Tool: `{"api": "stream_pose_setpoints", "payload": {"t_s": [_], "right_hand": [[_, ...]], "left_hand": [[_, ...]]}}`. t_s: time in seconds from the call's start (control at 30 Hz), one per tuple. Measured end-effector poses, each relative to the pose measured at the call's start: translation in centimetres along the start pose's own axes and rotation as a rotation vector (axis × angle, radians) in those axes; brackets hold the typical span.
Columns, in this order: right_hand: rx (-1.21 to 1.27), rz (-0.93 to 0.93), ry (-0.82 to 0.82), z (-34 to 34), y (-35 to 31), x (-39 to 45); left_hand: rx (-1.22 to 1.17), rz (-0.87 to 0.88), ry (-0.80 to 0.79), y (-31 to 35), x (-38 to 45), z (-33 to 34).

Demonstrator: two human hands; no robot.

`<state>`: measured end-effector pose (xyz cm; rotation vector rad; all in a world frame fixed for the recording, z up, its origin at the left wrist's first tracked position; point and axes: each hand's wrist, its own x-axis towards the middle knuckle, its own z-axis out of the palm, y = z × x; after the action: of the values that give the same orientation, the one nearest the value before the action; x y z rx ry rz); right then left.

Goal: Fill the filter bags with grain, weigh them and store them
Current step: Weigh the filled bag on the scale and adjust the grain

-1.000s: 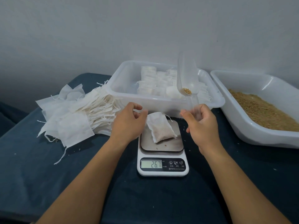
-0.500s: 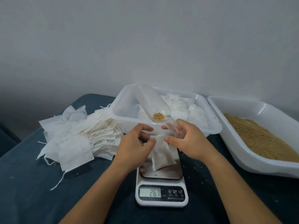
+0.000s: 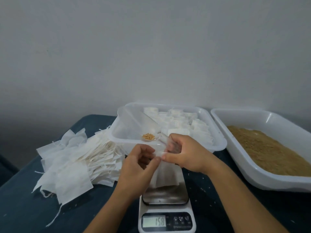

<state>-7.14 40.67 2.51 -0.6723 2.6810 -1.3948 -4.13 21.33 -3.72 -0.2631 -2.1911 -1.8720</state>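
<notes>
Both hands pinch the top of a white paper filter bag [image 3: 165, 175] over the steel-topped digital scale [image 3: 165, 216]: left hand [image 3: 136, 167], right hand [image 3: 185, 153]. The right also grips a clear plastic scoop [image 3: 134, 121] holding a few golden grains [image 3: 148, 136].

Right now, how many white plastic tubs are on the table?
2: the bag tub behind the scale, and the grain tub at right.

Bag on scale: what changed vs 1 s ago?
Both hands closed in: left hand and right hand now pinch the bag top and lift it. Scale reading fell from 26.7 to 15.8. Scoop swung left. Trays, empty bags unchanged.
</notes>
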Motion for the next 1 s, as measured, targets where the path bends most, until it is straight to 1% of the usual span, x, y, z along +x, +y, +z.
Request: {"api": "stream_pose_setpoints", "payload": {"t_s": [0.07,0.2,0.27,0.33,0.43,0.57,0.67,0.73,0.8,0.93,1.0], "right_hand": [[0.047,-0.001,0.038,-0.6,-0.5,-0.1],[0.098,-0.021,0.147,-2.0,-2.0,-0.4],[0.131,-0.03,0.203,-2.9,-2.6,-0.5],[0.202,-0.023,0.246,-3.8,-2.9,-0.7],[0.28,-0.016,0.316,-5.1,-2.9,-1.1],[0.332,-0.012,0.471,-7.5,-2.3,-1.6],[0.341,0.024,0.548,-9.6,-1.2,-2.3],[0.343,0.057,0.551,-10.8,-0.3,-2.8],[0.347,0.08,0.564,-11.8,0.5,-3.2],[0.378,0.104,0.556,-13.5,1.8,-4.1],[0.376,0.12,0.556,-14.3,2.5,-4.6]], "left_hand": [[-0.081,-0.027,-0.06,0.1,-0.2,0.2],[-0.192,-0.113,-0.254,0.5,-0.7,0.8],[-0.26,-0.179,-0.3,1.0,-0.7,1.5],[-0.397,-0.277,-0.339,1.4,-0.5,2.7],[-0.544,-0.366,-0.345,2.6,0.3,4.6],[-0.701,-0.425,-0.308,4.4,2.2,6.9],[-0.786,-0.438,-0.342,5.6,3.9,8.4],[-0.796,-0.434,-0.368,6.1,4.9,9.5],[-0.744,-0.414,-0.386,6.4,5.8,10.7],[-0.482,-0.326,-0.438,7.3,7.5,13.0],[-0.352,-0.277,-0.439,7.6,8.2,13.9]]}}
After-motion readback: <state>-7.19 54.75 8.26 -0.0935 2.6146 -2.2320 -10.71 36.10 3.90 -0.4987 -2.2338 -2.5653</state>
